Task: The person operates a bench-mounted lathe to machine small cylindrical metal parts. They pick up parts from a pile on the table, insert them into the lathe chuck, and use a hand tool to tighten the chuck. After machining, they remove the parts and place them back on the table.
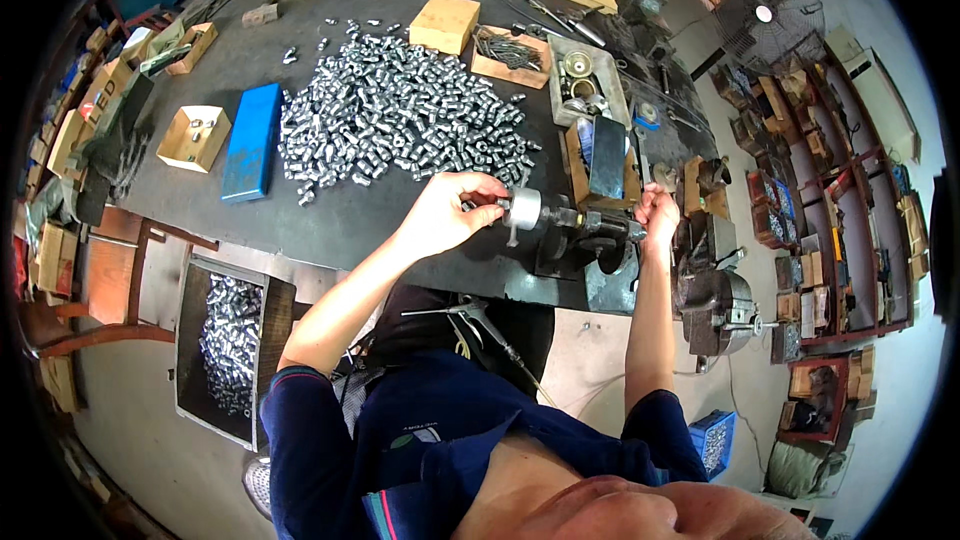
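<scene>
My left hand (462, 212) pinches a small metal fitting (503, 204) between thumb and fingers, at the left end of a round silver holder (523, 209). That holder belongs to a dark bench fixture (590, 224) mounted at the table's near edge. At the fixture's right end my right hand (657, 214) is closed on what looks like a thin metal lever (644, 165); its grip is partly hidden by the fingers. Beyond my left hand spreads a large heap of shiny metal fittings (405, 115) on the dark table (345, 225).
Left of the heap lie a blue flat box (251, 143) and a small open box (194, 139). Behind the fixture are a wooden tray (573, 165) and a parts tray (590, 75). A vise (718, 308) stands right. A metal bin (185, 360) of fittings sits lower left.
</scene>
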`<state>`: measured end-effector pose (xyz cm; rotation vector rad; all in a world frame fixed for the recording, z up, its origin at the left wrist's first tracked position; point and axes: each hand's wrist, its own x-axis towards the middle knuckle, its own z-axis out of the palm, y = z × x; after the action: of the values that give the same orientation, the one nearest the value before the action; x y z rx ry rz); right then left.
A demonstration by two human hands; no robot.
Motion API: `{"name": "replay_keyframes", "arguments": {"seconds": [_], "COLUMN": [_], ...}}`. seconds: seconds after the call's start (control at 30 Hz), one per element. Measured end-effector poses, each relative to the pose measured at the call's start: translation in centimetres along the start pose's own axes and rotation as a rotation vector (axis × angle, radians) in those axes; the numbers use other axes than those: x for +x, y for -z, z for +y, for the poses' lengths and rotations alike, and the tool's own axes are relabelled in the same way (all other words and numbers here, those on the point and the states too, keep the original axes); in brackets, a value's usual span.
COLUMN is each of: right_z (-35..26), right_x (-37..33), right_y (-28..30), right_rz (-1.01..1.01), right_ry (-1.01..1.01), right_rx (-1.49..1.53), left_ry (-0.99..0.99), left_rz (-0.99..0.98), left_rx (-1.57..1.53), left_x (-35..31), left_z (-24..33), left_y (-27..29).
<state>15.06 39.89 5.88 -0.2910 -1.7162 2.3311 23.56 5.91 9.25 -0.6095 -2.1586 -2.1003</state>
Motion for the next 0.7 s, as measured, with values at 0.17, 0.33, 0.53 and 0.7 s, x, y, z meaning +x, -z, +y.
{"name": "replay_keyframes", "arguments": {"seconds": [0.17,0.33,0.53,0.7], "right_z": [1.4,2.8,2.2,-0.4], "right_x": [0.9,2.1,1.3,-0.3], "right_y": [1.1,2.5,1.4,0.1], "right_rz": [-0.052,-0.126,-0.033,0.036], "right_ry": [-0.016,-0.059,-0.070,0.088], "right_rx": [-0.019,-0.077,-0.116,0.060], "left_ry": [0.032,0.004,0.040,0.093], "left_rz": [-0.019,-0.014,0.005,-0.036], "left_rx": [-0.051,-0.026,-0.027,-0.077], "left_x": [0.0,0.0,0.0,0.1], "left_z": [-1.0,-1.1,-0.7,-0.9], "left_y": [0.0,-0.1,-0.3,-0.3]}}
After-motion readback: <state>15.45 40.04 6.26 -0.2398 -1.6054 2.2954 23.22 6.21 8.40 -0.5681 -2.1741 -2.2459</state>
